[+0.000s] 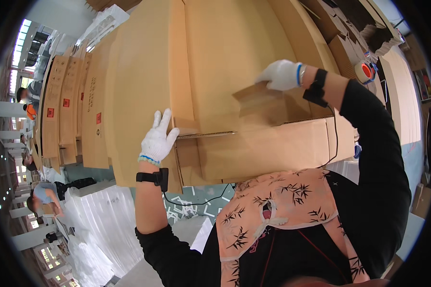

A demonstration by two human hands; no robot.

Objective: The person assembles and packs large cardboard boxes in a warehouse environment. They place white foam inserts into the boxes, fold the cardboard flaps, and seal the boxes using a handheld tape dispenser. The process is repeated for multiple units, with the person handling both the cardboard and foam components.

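Cardboard carton: plain brown, long and open, directly in front of the person and reaching to the upper edge of the view; smooth inner faces, straight creases, a ribbed cut edge along the near end.
Cardboard piece: same brown board, flat and angular, blurred, over the near part of the carton; whether it is a joined flap or loose cannot be told.
Right hand: in a white glove with a blue cuff, fingers curled closed on the upper edge of the piece, gripping it.
Left hand: in a white knit glove, fingers parted and loosely extended, resting on the carton's left panel beside the crease, grasping nothing.
Wrists: a black strap with a small boxy unit at the left one, a similar black band at the right.
Apron: peach cloth printed with dark bamboo leaves.
Left side: printed brown cartons standing upright; below them, a white sheet stack.
Right side: a tape roll with an orange-red core, near folded cardboard.
Floor: green, scattered with white strips.
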